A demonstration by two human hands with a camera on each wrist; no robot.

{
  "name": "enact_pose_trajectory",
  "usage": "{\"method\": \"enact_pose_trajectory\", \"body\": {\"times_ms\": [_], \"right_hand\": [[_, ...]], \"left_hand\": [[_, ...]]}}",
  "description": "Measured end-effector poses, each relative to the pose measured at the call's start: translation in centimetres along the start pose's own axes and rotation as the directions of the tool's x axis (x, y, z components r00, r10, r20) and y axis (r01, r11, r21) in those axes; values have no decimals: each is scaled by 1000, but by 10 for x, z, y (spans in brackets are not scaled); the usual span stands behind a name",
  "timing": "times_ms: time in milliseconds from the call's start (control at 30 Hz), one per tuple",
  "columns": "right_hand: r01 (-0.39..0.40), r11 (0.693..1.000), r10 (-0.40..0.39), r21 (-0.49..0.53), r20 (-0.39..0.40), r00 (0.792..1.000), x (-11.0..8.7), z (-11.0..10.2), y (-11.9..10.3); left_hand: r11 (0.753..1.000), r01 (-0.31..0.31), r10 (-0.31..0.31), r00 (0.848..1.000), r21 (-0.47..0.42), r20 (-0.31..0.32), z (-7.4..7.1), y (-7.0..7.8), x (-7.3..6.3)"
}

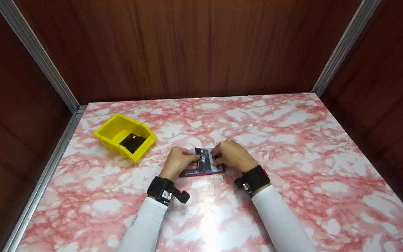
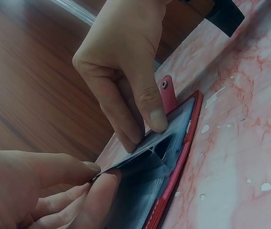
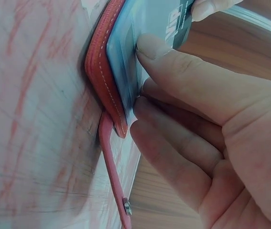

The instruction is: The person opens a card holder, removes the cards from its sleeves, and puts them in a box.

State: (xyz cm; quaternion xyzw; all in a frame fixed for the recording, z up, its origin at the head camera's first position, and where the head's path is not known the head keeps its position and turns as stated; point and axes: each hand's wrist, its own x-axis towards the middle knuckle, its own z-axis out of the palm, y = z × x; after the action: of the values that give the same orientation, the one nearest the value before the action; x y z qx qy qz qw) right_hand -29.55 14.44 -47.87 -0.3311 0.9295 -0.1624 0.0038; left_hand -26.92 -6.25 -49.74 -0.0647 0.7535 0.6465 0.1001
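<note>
A red card holder (image 1: 219, 171) with clear plastic sleeves (image 3: 125, 71) lies unfolded on the table between both hands. My left hand (image 1: 180, 160) pinches the edge of a dark card (image 1: 202, 159) with "VIP" lettering, which lies tilted, partly within a clear sleeve. On the opposite side, my right hand (image 1: 234, 154) pinches the sleeve's edge between thumb and fingers. In the right wrist view, a red strap (image 3: 109, 157) with a metal snap sticks out from the holder's edge. How deep the card sits in the sleeve is hard to see.
A yellow bin (image 1: 112, 145) stands to the left, with black cards (image 1: 132, 142) inside. The table (image 1: 292, 140) has a red and white marbled top. Brown wood-grain panels (image 1: 187, 49) with metal edging enclose its back and sides.
</note>
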Motion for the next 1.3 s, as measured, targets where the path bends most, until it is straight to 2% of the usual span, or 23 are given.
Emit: {"method": "enact_pose_trajectory", "body": {"times_ms": [300, 500, 833, 1300], "right_hand": [[8, 1000, -8, 6, -6, 1000, -1, 0, 1], [-7, 1000, 7, 6, -3, 1000, 0, 0, 0], [-14, 1000, 14, -4, -14, 1000, -1, -1, -1], [-4, 1000, 4, 7, -21, 1000, -1, 0, 1]], "left_hand": [[1000, -12, 12, 1000, 6, -15, -1, 2, -1], [999, -23, 24, 999, 44, -28, -3, 3, -1], [999, -3, 5, 999, 43, -41, -7, 11, -3], [989, 1, 20, 990, 146, -140, -15, 19, -5]]}}
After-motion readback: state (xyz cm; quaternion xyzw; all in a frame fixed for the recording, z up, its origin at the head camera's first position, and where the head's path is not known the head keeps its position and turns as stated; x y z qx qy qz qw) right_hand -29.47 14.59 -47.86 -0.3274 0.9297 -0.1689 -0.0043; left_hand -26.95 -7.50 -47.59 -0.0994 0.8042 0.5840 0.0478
